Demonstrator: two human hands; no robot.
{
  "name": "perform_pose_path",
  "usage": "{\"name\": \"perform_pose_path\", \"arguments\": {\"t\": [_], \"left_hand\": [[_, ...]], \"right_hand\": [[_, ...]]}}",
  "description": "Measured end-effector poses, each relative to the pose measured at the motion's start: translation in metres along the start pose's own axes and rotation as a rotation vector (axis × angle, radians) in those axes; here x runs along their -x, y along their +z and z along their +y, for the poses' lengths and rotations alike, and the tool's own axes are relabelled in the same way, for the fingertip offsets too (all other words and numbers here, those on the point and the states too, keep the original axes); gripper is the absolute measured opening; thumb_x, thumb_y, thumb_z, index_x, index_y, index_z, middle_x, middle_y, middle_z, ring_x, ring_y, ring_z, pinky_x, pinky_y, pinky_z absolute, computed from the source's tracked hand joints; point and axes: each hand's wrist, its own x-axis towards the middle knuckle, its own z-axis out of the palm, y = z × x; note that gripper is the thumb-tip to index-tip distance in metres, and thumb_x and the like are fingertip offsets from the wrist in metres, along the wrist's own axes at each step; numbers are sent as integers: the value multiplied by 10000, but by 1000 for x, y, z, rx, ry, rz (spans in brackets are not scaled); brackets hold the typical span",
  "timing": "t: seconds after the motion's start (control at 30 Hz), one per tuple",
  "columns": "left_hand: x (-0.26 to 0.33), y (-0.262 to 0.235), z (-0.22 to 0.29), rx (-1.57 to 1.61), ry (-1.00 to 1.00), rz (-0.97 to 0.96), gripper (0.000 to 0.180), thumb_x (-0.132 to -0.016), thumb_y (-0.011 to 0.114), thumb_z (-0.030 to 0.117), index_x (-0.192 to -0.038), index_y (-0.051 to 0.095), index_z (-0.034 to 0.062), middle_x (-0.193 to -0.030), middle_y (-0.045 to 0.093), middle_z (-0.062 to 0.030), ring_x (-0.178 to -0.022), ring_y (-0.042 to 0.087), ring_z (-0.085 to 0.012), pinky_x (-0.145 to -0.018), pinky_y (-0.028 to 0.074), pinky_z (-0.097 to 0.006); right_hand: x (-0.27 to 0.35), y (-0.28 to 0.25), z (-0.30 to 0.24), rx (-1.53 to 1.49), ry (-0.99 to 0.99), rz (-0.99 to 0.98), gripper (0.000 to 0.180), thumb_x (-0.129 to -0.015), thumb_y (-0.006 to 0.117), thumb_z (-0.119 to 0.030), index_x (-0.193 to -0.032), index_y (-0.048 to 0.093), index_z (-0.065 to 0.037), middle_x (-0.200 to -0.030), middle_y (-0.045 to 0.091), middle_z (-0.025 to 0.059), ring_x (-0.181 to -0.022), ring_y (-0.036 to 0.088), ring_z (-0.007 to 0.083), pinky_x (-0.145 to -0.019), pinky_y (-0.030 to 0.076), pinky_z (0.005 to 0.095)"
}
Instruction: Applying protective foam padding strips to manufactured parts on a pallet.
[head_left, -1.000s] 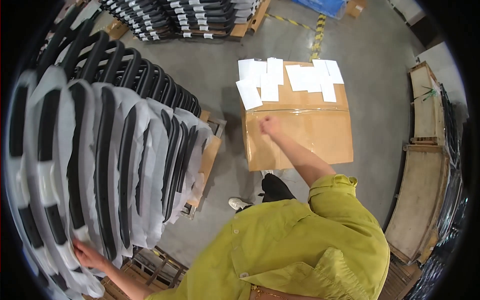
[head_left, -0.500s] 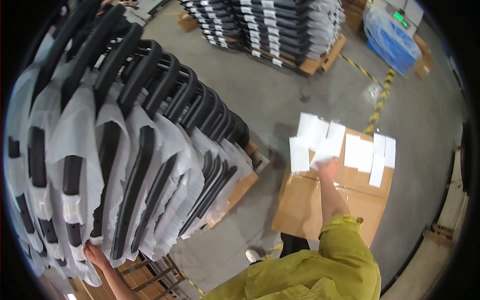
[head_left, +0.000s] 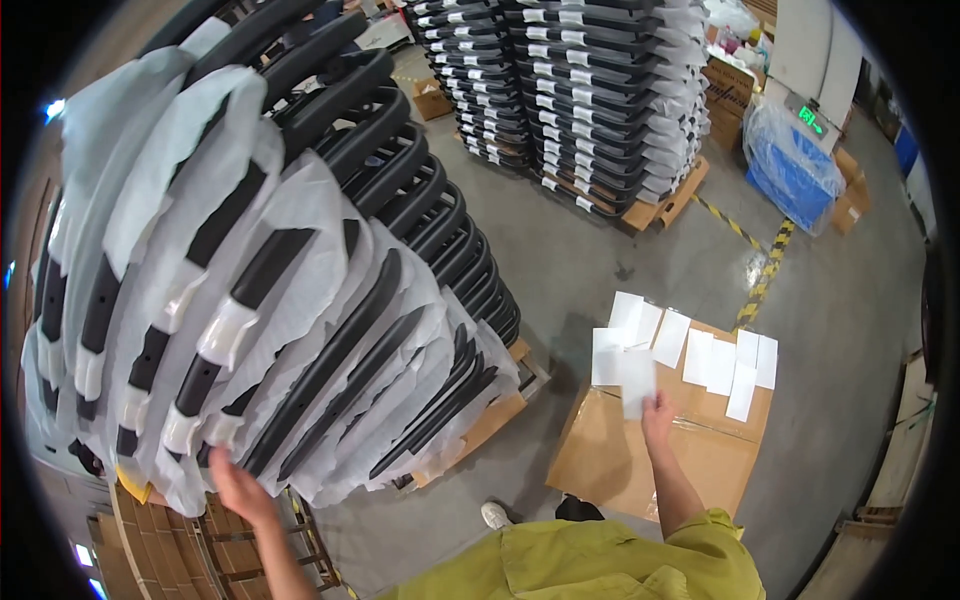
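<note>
My right hand (head_left: 657,418) pinches the lower corner of a white paper sheet (head_left: 638,383), raised over a brown cardboard box (head_left: 610,450). Several other white sheets (head_left: 672,338) lie along the box's far part. On the left, my left hand (head_left: 240,490) is beside the lower ends of tall stacked black curved frames (head_left: 345,335), partly wrapped in white foam sheet (head_left: 200,150). Its fingers are stretched out toward a wrapped end (head_left: 222,432) and seem to hold nothing; whether they touch it is hard to tell.
More stacked black frames (head_left: 590,110) stand on a pallet ahead. A blue bin (head_left: 795,185) under clear plastic is at the far right, near yellow-black floor tape (head_left: 768,270). Below the left stack are flat brown cartons (head_left: 160,545) and a ladder-like wooden frame (head_left: 240,575).
My right hand has lifted a white sheet off the others and drawn it toward me. My left hand has moved a little along the stack. The view has shifted.
</note>
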Motion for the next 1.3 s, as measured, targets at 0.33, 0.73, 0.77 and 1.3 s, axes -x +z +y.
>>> {"name": "perform_pose_path", "arguments": {"t": [0.33, 0.73, 0.77, 1.3], "left_hand": [[75, 58, 144, 677, 426, -870, 513, -612, 658, 167, -1073, 484, 24, -994, 533, -117, -957, 490, -266, -808, 389, -352], [11, 43, 57, 839, -302, -458, 243, -736, 598, 137, -936, 549, 8, -838, 585, -63, -726, 554, -157, -637, 444, -262], [-8, 47, 44, 673, -46, -276, 240, -742, 570, 111, -957, 533, 12, -863, 567, -94, -769, 543, -213, -661, 442, -296], [-100, 188, -24, 333, 177, -667, 454, -856, 285, 319, -1219, 351, 54, -1249, 328, -211, -1178, 279, -336, -989, 211, -382]], "right_hand": [[164, 62, -271, 242, -1182, -1004, 180, -689, 541, -90, -868, 538, -95, -765, 560, 94, -705, 551, 289, -602, 445, 377], [211, 159, -311, -703, 125, -1267, 215, -771, 561, -110, -967, 535, -25, -841, 584, 26, -730, 539, 91, -632, 429, 221], [204, 164, -322, -644, 91, -1228, 216, -782, 546, -122, -974, 532, -23, -830, 585, 27, -713, 540, 92, -611, 428, 225], [143, 246, -386, -631, -145, -1052, 183, -728, 580, -106, -872, 565, 5, -708, 576, 48, -592, 542, 125, -498, 437, 260]]}}
